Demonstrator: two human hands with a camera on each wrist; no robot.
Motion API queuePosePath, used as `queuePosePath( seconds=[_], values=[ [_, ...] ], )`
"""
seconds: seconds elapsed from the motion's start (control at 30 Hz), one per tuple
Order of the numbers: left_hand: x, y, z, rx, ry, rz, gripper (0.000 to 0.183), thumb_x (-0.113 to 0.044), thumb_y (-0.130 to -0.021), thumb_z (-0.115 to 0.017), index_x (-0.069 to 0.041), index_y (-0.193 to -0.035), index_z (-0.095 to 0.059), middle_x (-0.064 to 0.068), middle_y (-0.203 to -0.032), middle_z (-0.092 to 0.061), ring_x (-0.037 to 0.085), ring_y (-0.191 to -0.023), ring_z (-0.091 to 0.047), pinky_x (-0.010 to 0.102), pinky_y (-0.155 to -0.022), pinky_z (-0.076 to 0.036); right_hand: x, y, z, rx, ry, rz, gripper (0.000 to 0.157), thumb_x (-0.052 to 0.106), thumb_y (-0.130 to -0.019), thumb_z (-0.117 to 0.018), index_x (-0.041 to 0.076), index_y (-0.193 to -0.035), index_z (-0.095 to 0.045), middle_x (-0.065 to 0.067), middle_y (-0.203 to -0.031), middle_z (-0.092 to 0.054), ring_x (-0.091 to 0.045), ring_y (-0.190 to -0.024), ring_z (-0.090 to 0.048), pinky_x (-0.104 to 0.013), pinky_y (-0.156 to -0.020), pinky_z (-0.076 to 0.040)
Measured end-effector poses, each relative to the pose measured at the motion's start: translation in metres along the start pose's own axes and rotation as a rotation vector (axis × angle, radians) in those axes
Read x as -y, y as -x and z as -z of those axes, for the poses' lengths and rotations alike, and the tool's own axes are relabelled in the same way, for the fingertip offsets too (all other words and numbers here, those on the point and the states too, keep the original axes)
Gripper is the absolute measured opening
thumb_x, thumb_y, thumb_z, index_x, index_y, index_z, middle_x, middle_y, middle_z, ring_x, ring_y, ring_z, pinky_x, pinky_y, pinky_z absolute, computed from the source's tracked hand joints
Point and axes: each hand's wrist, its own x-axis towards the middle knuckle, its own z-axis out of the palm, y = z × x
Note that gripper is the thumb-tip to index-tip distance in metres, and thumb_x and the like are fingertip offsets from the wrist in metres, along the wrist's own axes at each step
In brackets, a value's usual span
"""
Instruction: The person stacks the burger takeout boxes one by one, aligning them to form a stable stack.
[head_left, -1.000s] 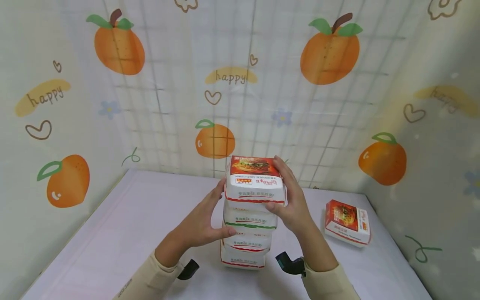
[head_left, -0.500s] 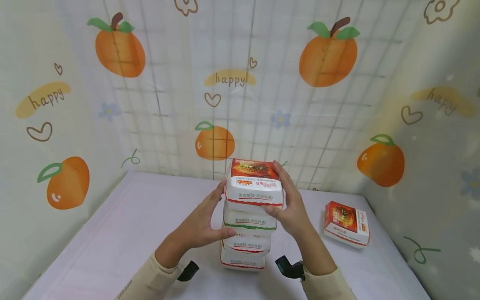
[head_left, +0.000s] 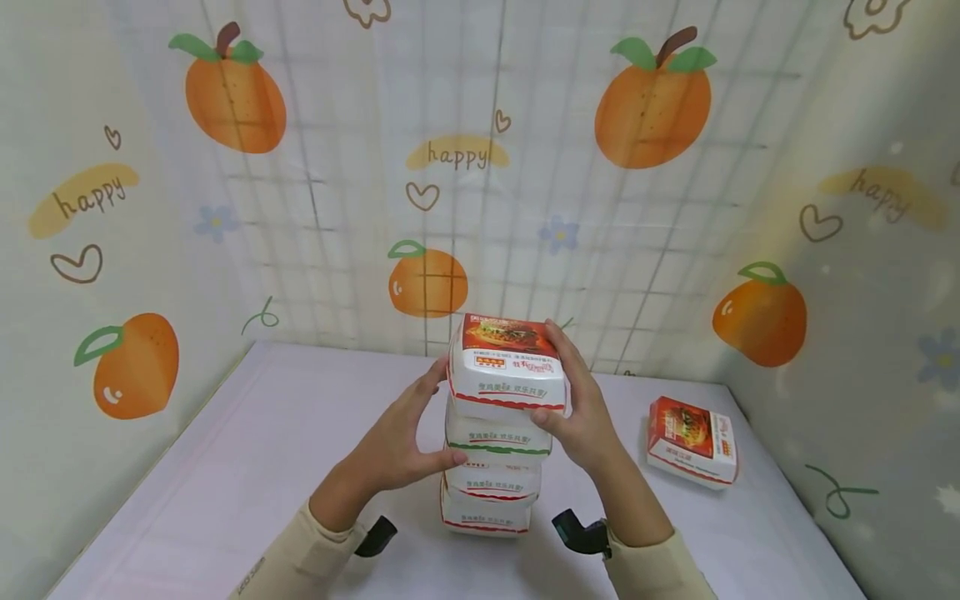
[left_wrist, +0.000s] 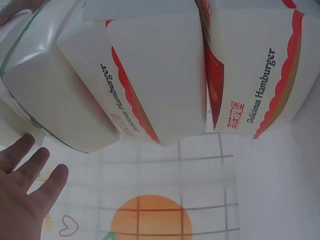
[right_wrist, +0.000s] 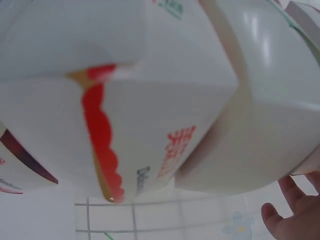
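Note:
Several white hamburger boxes stand stacked in an upright, slightly uneven column at the middle of the table. The top hamburger box (head_left: 510, 387) has a red burger picture on its lid. My right hand (head_left: 588, 417) grips its right side, thumb at the front lower corner and fingers along the far side. My left hand (head_left: 393, 442) lies against the column's left, fingers extended beside the top box. Its thumb points at a lower box near the green-edged box (head_left: 498, 437). Below are a red-edged box (head_left: 501, 485) and the bottom box (head_left: 486, 518). Printed box sides fill both wrist views.
Another hamburger box (head_left: 692, 442) lies by itself on the right of the white table (head_left: 300, 400). Behind the table hangs a curtain (head_left: 345, 225) with orange prints over a wire grid. A black wrist camera mount (head_left: 579, 532) juts inward from the right sleeve.
Both hands and the column hold nearly the same place. The top box shows a very small turn and settles a little to the left; the head view drifts slightly.

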Motion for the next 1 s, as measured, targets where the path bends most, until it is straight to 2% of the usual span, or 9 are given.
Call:
queuePosePath(
  seconds=[0.23, 0.67, 1.0],
  values=[
    [-0.0004, -0.0007, 0.0006, -0.018, -0.034, -0.013, 0.102, -0.045, -0.080, -0.076, -0.029, -0.157, -0.010, -0.007, -0.156, -0.026, 0.017, -0.138, -0.031, 0.056, -0.101, -0.038, 0.0005, 0.0010, 0.0019, -0.017, 0.029, 0.020, 0.091, 0.027, -0.082, -0.074, 0.022, -0.156, -0.021, 0.001, -0.159, -0.018, -0.031, -0.128, -0.035, -0.034, -0.079, -0.056],
    [0.0012, -0.0030, 0.0001, -0.025, -0.051, -0.037, 0.101, -0.052, -0.080, -0.072, -0.027, -0.157, -0.011, -0.002, -0.159, -0.017, 0.020, -0.143, -0.022, 0.057, -0.103, -0.036, -0.0036, 0.0058, 0.0026, -0.044, 0.032, 0.011, 0.092, 0.031, -0.082, -0.074, 0.022, -0.156, -0.022, 0.002, -0.160, -0.014, -0.029, -0.137, -0.025, -0.031, -0.083, -0.053],
    [0.0024, -0.0014, 0.0001, -0.026, -0.033, -0.046, 0.102, -0.052, -0.082, -0.072, -0.026, -0.157, -0.009, -0.003, -0.159, -0.017, 0.019, -0.142, -0.023, 0.055, -0.105, -0.035, -0.0024, 0.0073, 0.0007, -0.042, 0.058, -0.001, 0.095, 0.021, -0.079, -0.075, 0.021, -0.157, -0.020, 0.003, -0.161, -0.011, -0.025, -0.142, -0.019, -0.034, -0.085, -0.052]
  ],
)
